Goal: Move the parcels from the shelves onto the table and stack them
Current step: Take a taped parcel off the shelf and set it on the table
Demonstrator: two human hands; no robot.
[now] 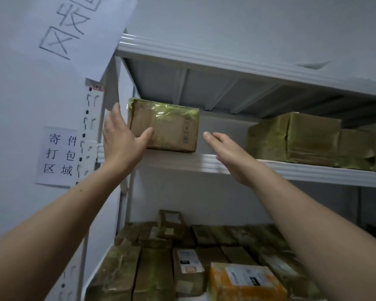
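A brown cardboard parcel [169,127] wrapped in yellowish tape stands at the left end of the upper shelf [204,162]. My left hand [123,140] is raised against its left side with straight fingers, and the thumb touches its front face. My right hand [230,155] is flat and held out just right of the parcel, a short gap away from it. Neither hand grips anything.
More taped parcels [295,140] sit at the right of the same shelf. The lower shelf is packed with several parcels [189,268], one orange [245,281]. A white shelf post [91,137] and a wall with paper signs [59,155] stand at the left.
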